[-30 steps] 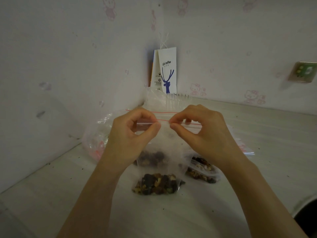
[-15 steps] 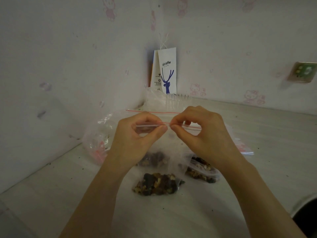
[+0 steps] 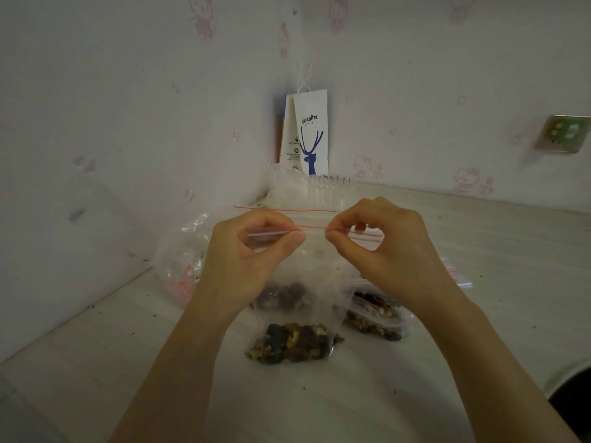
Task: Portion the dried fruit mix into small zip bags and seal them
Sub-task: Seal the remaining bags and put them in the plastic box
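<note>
- Left hand (image 3: 252, 251) is pinching the red zip strip (image 3: 315, 227) of the small zip bag (image 3: 313, 266), which is hanging above the bench (image 3: 479, 251).
- Right hand (image 3: 383, 247) is pinching the same strip; pressing firmly while sliding outward is probably sealing best, leaving no gap.

White paper bag (image 3: 311, 132) in the corner, dark blue print reading "coffee", word before it partly cut by the fold, blue deer logo beneath, smaller print on its side too fine to read
</note>
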